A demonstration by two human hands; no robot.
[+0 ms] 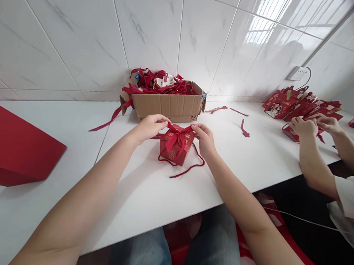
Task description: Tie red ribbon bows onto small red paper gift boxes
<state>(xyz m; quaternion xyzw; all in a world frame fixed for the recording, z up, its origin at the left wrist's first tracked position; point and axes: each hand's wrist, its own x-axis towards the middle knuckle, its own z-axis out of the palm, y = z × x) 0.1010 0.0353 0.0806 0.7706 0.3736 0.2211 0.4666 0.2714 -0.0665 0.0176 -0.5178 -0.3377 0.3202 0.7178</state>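
**Both hands on the bow**

I see the box (175, 151) on the desk (138, 190), between the two hands and just in front of the carton (169, 106). The left hand (151, 126) pinches the left end of the bow (179, 134) and the right hand (205, 138) its right end, fingers closed. The bow runs left to right. The box sits turned, a corner toward me.

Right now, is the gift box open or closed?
Closed: the gift box has a ribbon bow across its top, pinched by left hand and right hand.
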